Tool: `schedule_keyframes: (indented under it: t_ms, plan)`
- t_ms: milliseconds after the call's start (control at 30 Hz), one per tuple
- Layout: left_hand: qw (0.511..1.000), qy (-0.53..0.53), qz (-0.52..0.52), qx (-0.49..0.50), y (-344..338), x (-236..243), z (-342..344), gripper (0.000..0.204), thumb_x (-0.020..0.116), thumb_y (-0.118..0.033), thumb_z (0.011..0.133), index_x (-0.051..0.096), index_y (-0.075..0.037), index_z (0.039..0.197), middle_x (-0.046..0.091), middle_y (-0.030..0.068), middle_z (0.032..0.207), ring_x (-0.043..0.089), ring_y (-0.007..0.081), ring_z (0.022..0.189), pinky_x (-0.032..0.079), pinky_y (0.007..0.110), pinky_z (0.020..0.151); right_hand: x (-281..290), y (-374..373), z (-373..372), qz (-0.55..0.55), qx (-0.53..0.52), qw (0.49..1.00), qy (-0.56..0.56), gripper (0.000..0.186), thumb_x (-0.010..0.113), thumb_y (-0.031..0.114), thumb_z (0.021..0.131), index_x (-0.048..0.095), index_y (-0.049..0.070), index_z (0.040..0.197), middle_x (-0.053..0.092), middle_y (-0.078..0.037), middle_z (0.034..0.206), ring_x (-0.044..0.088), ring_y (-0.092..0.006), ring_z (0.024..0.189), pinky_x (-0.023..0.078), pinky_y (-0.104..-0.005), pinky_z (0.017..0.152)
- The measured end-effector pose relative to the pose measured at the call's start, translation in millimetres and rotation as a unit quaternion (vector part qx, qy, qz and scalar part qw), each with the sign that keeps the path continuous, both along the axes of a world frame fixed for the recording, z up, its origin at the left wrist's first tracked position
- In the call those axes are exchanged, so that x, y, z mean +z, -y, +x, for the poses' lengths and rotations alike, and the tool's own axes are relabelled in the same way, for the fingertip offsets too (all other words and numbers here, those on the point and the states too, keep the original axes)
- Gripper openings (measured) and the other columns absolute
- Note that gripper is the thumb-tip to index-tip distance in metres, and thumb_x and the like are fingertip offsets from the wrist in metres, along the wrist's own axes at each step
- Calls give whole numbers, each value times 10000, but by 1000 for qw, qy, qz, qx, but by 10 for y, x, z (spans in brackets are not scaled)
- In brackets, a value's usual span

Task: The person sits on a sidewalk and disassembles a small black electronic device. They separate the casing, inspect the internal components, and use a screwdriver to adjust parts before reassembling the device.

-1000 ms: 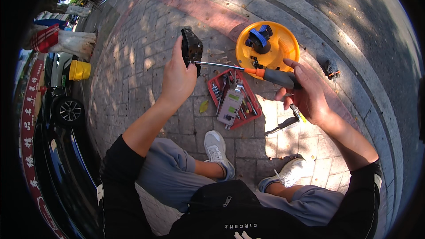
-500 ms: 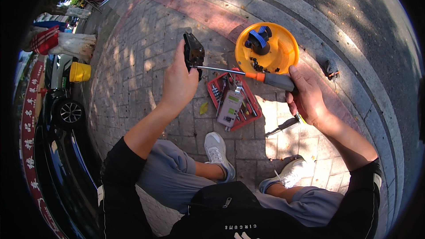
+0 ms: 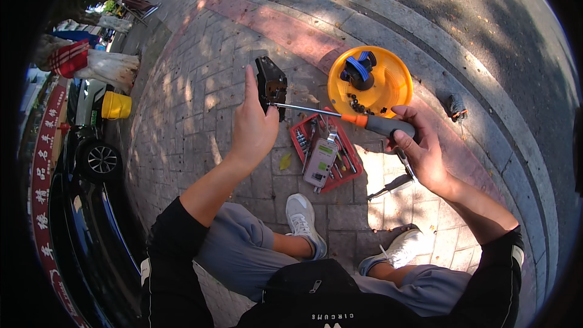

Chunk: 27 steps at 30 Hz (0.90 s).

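Note:
My left hand (image 3: 254, 130) is closed around a black blocky part (image 3: 271, 79), its index finger stretched along the side. The part is held up above the paving, and its kind I cannot make out. A screwdriver (image 3: 388, 126) with a grey and orange handle lies level, its tip touching the part's lower end next to my left thumb. At the handle's butt end, the thumb and fingers of my right hand (image 3: 430, 157) grip it. Below the shaft sits a red tool tray (image 3: 354, 173) with sockets, tools and a grey boxy device (image 3: 320, 163) on top.
A yellow round dish (image 3: 398, 89) beyond the screwdriver holds a black-and-blue part (image 3: 360, 71) and small black pieces. Grey gloves (image 3: 455, 107) lie near the curb. A dark tool (image 3: 390, 186) lies below my right hand. A black car (image 3: 91, 218) and yellow bucket (image 3: 116, 105) stand left.
Both hands, the black part and the screwdriver sit slightly lower in view, as does the whole scene. My right fingers have shifted and spread a little on the handle.

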<state>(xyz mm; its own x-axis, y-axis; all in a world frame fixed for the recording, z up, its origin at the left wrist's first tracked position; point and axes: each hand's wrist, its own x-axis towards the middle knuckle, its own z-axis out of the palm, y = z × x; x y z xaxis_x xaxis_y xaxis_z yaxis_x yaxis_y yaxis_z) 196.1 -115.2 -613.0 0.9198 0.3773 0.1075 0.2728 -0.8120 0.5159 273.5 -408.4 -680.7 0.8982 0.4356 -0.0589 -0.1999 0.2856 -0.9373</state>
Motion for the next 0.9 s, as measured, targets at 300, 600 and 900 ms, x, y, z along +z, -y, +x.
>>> schedule_keyframes:
  t_ms: [300, 600, 900]
  plan:
    - [998, 6, 58, -22, -8, -4, -21, 920, 607, 34, 873, 62, 10, 1614, 675, 333, 1133, 700, 481, 924, 553, 475, 794, -128, 236, 78, -18, 85, 994, -68, 550, 426, 392, 1104, 419, -35, 1452, 656, -140, 976, 674, -178, 728, 559, -300, 553]
    - [999, 26, 11, -34, 11, 1, -2, 939, 600, 53, 867, 37, 3, 1617, 661, 337, 1182, 701, 470, 967, 553, 465, 815, -303, 340, 150, -44, 135, 988, 66, 549, 379, 395, 1116, 386, -25, 1470, 642, -151, 974, 655, -183, 644, 548, -281, 569]
    - [1000, -1, 6, -16, 48, 64, -20, 940, 595, 60, 862, 33, 11, 1614, 658, 336, 1190, 695, 473, 980, 552, 452, 822, -89, 183, 131, -36, 72, 981, 175, 552, 422, 399, 1107, 434, -40, 1443, 636, -101, 797, 610, -155, 564, 529, -263, 515]
